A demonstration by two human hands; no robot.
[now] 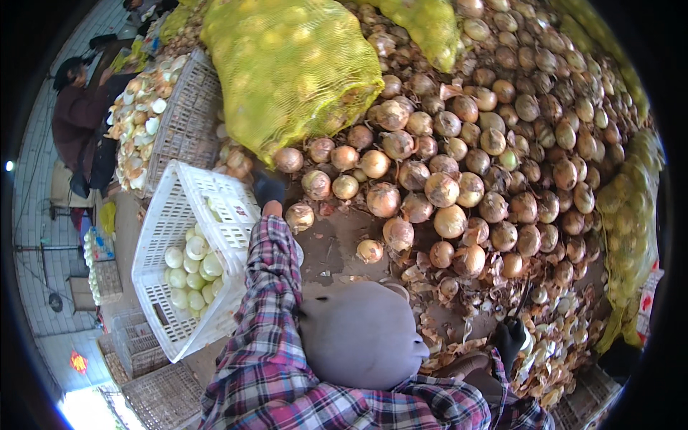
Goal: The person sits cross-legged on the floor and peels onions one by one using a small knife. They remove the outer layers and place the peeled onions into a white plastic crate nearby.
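My left hand [270, 188], in a dark glove, reaches forward between the white plastic crate and the bottom of a yellow mesh sack [295, 70] full of onions. It is blurred, and its fingers and anything in them cannot be made out. Low on the right, my right hand [509, 336] wears a black glove and grips a knife [524, 295], its dark narrow blade pointing away from me. Beneath that hand lie onion skins and trimmings [553, 333]. Unpeeled onions [443, 188] spread over the floor ahead. Several peeled onions [196, 274] sit inside the tilted white crate [188, 344].
More filled mesh sacks [629, 215] line the right side. A wicker-like crate [185, 123] heaped with onion peel stands at left, beside a seated person [80, 118]. Stacked crates [161, 398] are at lower left. A grey rounded surface [360, 333] covers my lap area.
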